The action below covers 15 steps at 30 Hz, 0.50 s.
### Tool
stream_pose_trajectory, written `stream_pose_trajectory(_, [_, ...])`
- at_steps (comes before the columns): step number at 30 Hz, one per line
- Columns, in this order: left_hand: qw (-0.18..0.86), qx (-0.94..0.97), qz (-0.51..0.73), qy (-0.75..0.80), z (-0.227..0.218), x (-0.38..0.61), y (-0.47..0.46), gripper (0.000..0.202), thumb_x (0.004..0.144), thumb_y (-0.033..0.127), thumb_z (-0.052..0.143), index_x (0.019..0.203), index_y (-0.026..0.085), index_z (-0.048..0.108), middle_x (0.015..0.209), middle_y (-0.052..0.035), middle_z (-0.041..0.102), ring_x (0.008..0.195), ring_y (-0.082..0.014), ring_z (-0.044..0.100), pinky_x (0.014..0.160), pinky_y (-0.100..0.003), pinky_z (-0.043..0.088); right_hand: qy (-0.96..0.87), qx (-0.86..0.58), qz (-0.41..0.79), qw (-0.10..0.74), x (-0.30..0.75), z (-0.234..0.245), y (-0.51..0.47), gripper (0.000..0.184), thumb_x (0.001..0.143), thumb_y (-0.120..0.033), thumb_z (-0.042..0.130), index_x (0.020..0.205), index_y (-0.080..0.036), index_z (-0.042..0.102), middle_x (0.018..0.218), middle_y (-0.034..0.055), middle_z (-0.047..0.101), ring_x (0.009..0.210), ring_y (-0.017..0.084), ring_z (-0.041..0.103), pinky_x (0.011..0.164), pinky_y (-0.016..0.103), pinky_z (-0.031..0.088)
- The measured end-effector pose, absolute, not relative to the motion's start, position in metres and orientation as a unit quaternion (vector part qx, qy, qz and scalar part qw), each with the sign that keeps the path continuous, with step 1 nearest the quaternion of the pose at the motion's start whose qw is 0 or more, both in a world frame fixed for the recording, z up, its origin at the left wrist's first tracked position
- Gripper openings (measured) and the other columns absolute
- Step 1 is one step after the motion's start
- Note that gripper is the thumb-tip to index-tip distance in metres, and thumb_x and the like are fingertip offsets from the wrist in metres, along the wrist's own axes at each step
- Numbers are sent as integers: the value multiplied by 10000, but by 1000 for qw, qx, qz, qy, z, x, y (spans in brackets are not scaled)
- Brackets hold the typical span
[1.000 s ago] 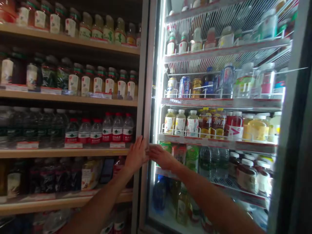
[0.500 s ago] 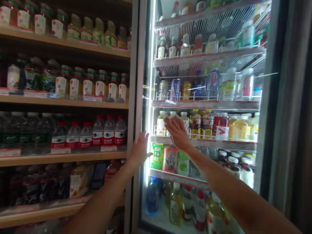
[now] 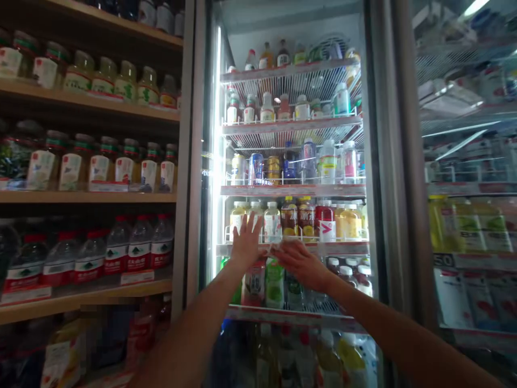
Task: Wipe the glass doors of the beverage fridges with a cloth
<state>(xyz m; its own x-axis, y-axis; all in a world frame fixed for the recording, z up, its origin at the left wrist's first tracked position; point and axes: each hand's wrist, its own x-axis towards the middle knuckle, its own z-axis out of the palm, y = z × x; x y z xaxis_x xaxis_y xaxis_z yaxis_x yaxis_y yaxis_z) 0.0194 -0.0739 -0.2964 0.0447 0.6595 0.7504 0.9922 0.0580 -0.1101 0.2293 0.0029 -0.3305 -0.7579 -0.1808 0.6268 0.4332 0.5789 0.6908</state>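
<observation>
My left hand (image 3: 247,243) lies flat on the glass door (image 3: 294,97) of a lit drinks fridge, fingers spread and pointing up. Just to its right, my right hand (image 3: 302,264) also rests on the glass, fingers stretched toward the left hand. A pale smear shows at its fingertips; I cannot make out what it is. Behind the glass at hand height stand bottles of yellow, brown and red drinks (image 3: 307,218) on a wire shelf. Green cartons (image 3: 274,280) sit one shelf lower.
Wooden shelves (image 3: 89,197) on the left carry rows of tea bottles and red-labelled water bottles (image 3: 117,252). The fridge's grey frame (image 3: 189,161) separates them from the glass. Another glass fridge door (image 3: 464,188) stands on the right.
The view has swung left and up, so the fridge sits in the centre. My left hand moved from the door frame onto the glass. My right hand dropped lower, next to the left.
</observation>
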Motion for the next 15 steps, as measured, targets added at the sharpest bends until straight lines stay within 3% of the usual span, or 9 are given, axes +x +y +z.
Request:
stream_pose_trajectory(2, [338,-638,-252,-644,-298,24,-69,1015,652,414,734,1449,216,137,1535,-133,50,1397,-354,40,1061,-597,237,-819,-81,-464,328,254,-326,11,550,804,-97,422,1332,-248,436,1431,-17,402,1377,165,218,1132,445,185])
stream_pose_trajectory(6, [345,-636,-260,-640,-301,25,-65,1033,637,420,744,1448,207,142,1533,-136,43,1396,-363,26,1062,-597,236,-605,-324,-413,598,303,-285,34,505,863,-176,375,1368,-164,385,1444,101,367,1377,267,211,1082,580,184])
stream_pose_trajectory(8, [341,-637,-257,-641,-300,25,-66,1030,630,418,751,1445,204,160,1531,-139,51,1395,-363,27,1063,-588,244,-509,-364,-387,677,307,-275,37,520,877,-194,347,1393,-131,336,1451,144,337,1373,300,214,1056,617,200])
stream_pose_trajectory(10, [337,-638,-257,-643,-298,26,-68,1018,636,417,746,1444,197,167,1531,-140,51,1396,-359,28,1063,-579,251,-552,-328,-405,652,296,-281,32,558,867,-169,339,1421,-144,278,1469,127,309,1384,285,187,1072,595,206])
stream_pose_trajectory(14, [337,-637,-259,-643,-296,27,-71,1006,643,412,739,1442,189,169,1531,-142,67,1395,-360,28,1060,-568,269,-747,-170,-467,441,285,-296,23,630,834,-128,355,1440,-241,225,1483,21,303,1384,184,208,1123,458,233])
stream_pose_trajectory(15, [338,-637,-259,-642,-296,26,-70,1010,641,415,740,1442,191,167,1531,-142,69,1394,-361,27,1059,-567,272,-739,-175,-469,450,291,-292,25,624,836,-131,353,1438,-242,229,1480,22,309,1381,184,217,1125,464,227])
